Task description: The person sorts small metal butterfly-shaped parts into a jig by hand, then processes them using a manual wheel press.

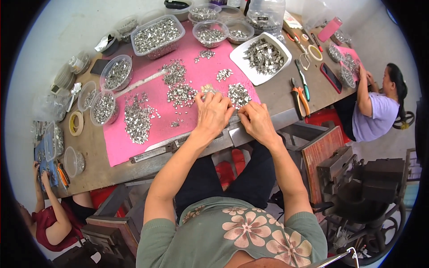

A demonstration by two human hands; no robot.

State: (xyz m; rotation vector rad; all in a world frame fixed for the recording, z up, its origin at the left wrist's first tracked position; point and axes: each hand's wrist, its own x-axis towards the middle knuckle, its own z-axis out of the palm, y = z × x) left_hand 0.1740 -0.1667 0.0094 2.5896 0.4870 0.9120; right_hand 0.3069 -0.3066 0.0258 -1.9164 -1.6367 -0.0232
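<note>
My left hand (212, 112) and my right hand (257, 120) work close together at the front edge of a pink mat (147, 91). Fingers on both are drawn into a pinch; whatever small thing lies between them is too small to make out. Just beyond the fingertips is a pile of small silvery metal pieces (239, 94). Left of my left hand lie another heap of metal pieces (182, 94) and a larger long heap (137, 118). A few gold-coloured pieces (208, 89) show behind my left hand. A metal bar (154, 152) runs along the mat's front edge.
Clear tubs (158, 38) of metal parts line the back and left. A white tray (263, 58) holds longer metal pieces. Pliers (300, 99), a green-handled tool (303, 80) and a phone (330, 77) lie right. Co-workers sit at the far right (375, 105) and lower left (56, 219).
</note>
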